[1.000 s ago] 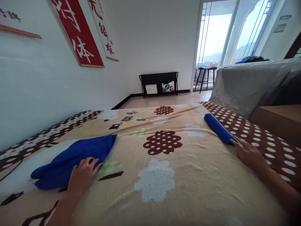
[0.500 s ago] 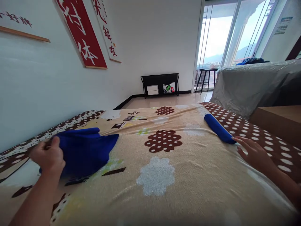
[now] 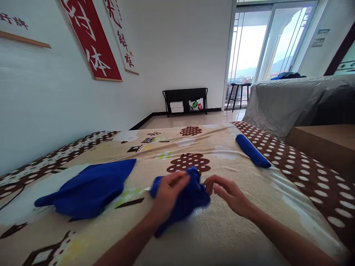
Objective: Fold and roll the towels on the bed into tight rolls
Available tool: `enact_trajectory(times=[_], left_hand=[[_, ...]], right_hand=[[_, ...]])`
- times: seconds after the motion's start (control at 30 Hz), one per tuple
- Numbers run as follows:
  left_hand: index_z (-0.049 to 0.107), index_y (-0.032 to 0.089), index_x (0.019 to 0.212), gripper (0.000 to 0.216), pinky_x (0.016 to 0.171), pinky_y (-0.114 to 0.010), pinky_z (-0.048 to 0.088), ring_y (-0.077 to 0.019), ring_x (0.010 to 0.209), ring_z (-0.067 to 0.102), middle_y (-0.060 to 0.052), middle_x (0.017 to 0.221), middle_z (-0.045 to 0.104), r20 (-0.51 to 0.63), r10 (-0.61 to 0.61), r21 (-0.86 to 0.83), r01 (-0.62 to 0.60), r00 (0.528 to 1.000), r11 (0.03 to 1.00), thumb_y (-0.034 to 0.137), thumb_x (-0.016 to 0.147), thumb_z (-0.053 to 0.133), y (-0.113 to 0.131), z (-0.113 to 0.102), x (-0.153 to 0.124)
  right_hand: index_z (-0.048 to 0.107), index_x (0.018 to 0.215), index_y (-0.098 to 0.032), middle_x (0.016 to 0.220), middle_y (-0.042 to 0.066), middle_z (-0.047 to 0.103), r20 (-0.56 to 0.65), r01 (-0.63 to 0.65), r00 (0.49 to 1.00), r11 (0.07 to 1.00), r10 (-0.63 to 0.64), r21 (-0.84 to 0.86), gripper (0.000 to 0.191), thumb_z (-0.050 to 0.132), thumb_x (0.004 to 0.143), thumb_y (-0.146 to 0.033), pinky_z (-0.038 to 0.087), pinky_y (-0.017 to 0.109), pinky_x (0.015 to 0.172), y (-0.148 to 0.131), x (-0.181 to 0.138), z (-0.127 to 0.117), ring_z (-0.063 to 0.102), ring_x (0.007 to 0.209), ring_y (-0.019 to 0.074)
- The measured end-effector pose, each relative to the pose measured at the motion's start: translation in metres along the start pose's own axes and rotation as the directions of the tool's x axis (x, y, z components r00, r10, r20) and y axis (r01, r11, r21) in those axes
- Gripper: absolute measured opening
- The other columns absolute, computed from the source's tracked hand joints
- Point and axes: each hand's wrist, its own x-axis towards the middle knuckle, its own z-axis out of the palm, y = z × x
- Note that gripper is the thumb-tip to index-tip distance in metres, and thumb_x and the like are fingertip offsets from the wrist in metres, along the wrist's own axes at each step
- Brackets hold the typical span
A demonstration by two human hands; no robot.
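My left hand [image 3: 169,195] grips a crumpled blue cloth [image 3: 188,205] in the middle of the bed, fingers closed over its upper side. At the cloth's right edge, the fingers of my right hand [image 3: 229,194] are curled in and seem to pinch it; motion blurs the exact contact. A second blue cloth [image 3: 93,190] lies loosely spread to the left, touched by neither hand. On the right rests a blue roll of cloth [image 3: 252,151], beyond my right hand.
The patterned blanket [image 3: 244,229] under everything has a brown polka-dot border. A brown box-like surface [image 3: 327,138] and a plastic-covered piece of furniture [image 3: 277,101] stand to the right. Farther back are a black rack [image 3: 185,94] and a stool [image 3: 240,88].
My left hand has come to the middle with a blue cloth, leaving another spread at left. My right hand has left the blue roll and joined it at the held cloth.
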Motion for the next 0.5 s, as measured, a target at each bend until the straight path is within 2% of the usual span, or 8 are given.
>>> enact_trajectory(times=[0.07,0.17,0.27,0.37,0.5], left_hand=[[0.074,0.023,0.075,0.029,0.07,-0.028,0.044,-0.017,0.075,0.055,-0.001,0.074,0.065,0.177,-0.049,-0.067,0.062,0.983,0.996,0.051,0.073,0.077,-0.011,0.019,-0.005],[0.072,0.02,0.074,0.03,0.07,-0.027,0.041,-0.0144,0.072,0.051,0.0,0.072,0.06,0.329,-0.126,-0.121,0.174,0.936,0.977,0.049,0.072,0.079,-0.024,0.031,-0.01],[0.072,0.016,0.072,0.031,0.069,-0.025,0.04,-0.0123,0.069,0.049,0.001,0.069,0.06,0.393,-0.168,-0.115,0.23,0.904,0.966,0.045,0.068,0.084,-0.03,0.028,-0.009],[0.073,0.015,0.071,0.03,0.065,-0.024,0.039,-0.0111,0.065,0.05,0.001,0.065,0.06,0.401,-0.183,-0.122,0.25,0.898,0.96,0.042,0.065,0.087,-0.035,0.024,-0.004],[0.074,0.014,0.071,0.03,0.063,-0.024,0.044,-0.0108,0.06,0.055,0.0,0.065,0.065,0.429,-0.236,-0.179,0.338,0.872,0.924,0.038,0.061,0.09,-0.048,0.014,0.002]], right_hand=[[0.055,0.069,-0.019,0.062,-0.001,0.053,-0.002,-0.057,0.998,0.995,0.057,-0.086,0.05,0.048,0.094,-0.061,0.037,0.025,0.059,-0.002,0.0,0.014,0.047,0.061,0.0117],[0.041,0.058,-0.018,0.054,-0.005,0.036,0.022,-0.183,0.982,0.968,0.19,-0.169,0.056,0.06,0.087,-0.063,0.024,0.025,0.054,0.009,-0.007,0.019,0.031,0.056,0.0085],[0.044,0.061,-0.018,0.056,-0.005,0.04,0.09,-0.208,0.972,0.975,0.215,-0.08,0.053,0.063,0.086,-0.06,0.023,0.024,0.053,0.019,-0.014,0.016,0.032,0.057,0.0081],[0.046,0.061,-0.018,0.056,-0.005,0.043,0.125,-0.189,0.973,0.981,0.194,-0.054,0.05,0.065,0.086,-0.057,0.024,0.024,0.053,0.019,-0.015,0.014,0.033,0.056,0.0076],[0.049,0.06,-0.018,0.058,-0.003,0.055,0.185,-0.229,0.958,0.973,0.22,0.031,0.048,0.063,0.088,-0.054,0.03,0.023,0.052,0.024,-0.019,0.013,0.043,0.054,0.0079]])
